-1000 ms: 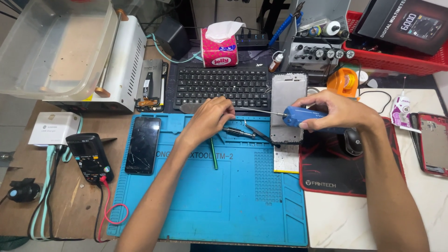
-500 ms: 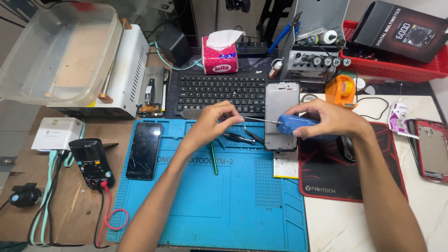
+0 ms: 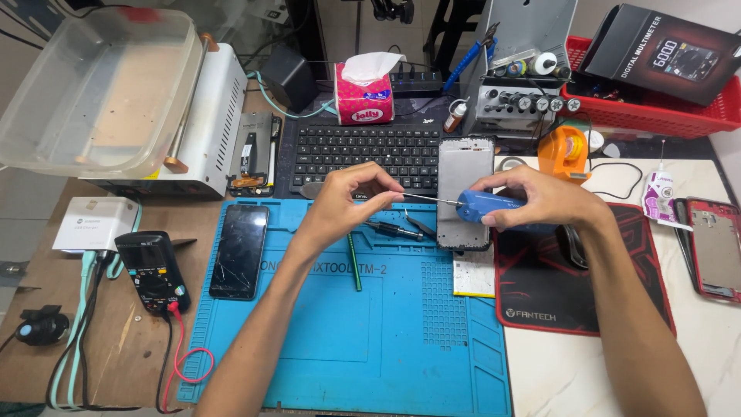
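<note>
My right hand (image 3: 540, 202) is closed round the blue screwdriver (image 3: 485, 205), above the phone frame (image 3: 464, 189); left hand (image 3: 347, 197) pinches its tip. Risk, I think: the tip slips, pricks a finger or scratches the frame.

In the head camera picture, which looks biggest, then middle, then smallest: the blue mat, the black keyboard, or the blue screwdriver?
1. Blue mat, by far the largest.
2. Black keyboard, farther from the camera, so it may look a bit smaller than it is.
3. Blue screwdriver, held in the right hand.

Two hands (image 3: 351, 197) (image 3: 540, 202), one blue screwdriver (image 3: 482, 207), one keyboard (image 3: 363, 154), one multimeter (image 3: 150, 270), perhaps three phones (image 3: 239, 251) (image 3: 465, 193) (image 3: 714, 247).
</note>
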